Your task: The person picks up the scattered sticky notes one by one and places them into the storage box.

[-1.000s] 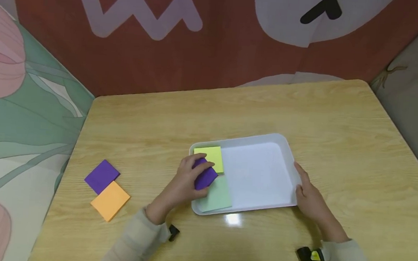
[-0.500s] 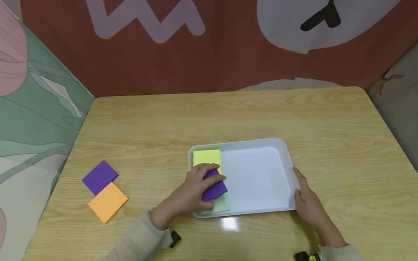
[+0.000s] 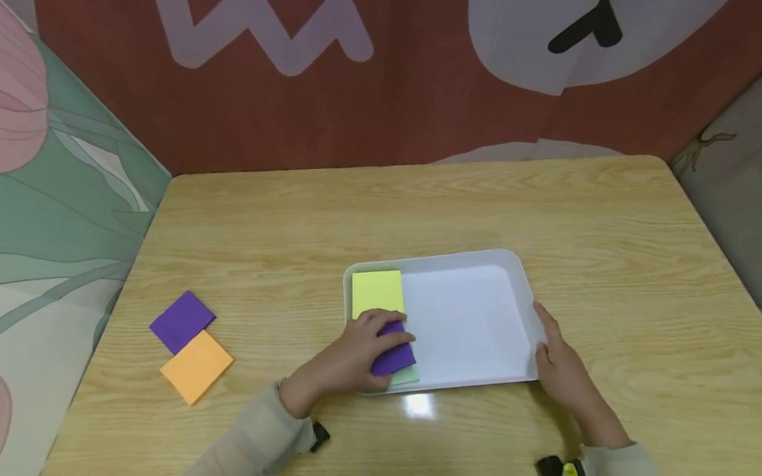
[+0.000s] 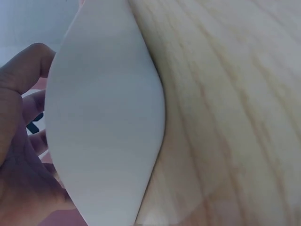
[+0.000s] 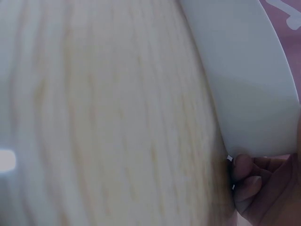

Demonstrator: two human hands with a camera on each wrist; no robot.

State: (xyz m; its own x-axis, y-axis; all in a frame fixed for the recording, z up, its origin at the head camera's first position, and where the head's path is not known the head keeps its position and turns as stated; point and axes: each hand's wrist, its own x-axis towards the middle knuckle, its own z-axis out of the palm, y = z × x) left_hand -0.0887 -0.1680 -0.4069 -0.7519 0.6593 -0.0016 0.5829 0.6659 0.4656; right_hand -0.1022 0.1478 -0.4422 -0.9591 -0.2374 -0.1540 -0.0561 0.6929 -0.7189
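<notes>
- Left hand (image 3: 353,350) pinches the purple pad (image 3: 394,349) over the green pad (image 3: 406,376): lower it flat, edges squared.
- Right hand (image 3: 561,365), fingers relaxed, braces the tray (image 3: 518,270); best held steady.

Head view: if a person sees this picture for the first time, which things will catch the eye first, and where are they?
First the white tray in the middle of the wooden table. At its left end the left hand holds a purple pad over a green one, just in front of a yellow pad; the right hand touches the tray's right rim. A second purple pad and an orange pad lie on the table's left side.
</notes>
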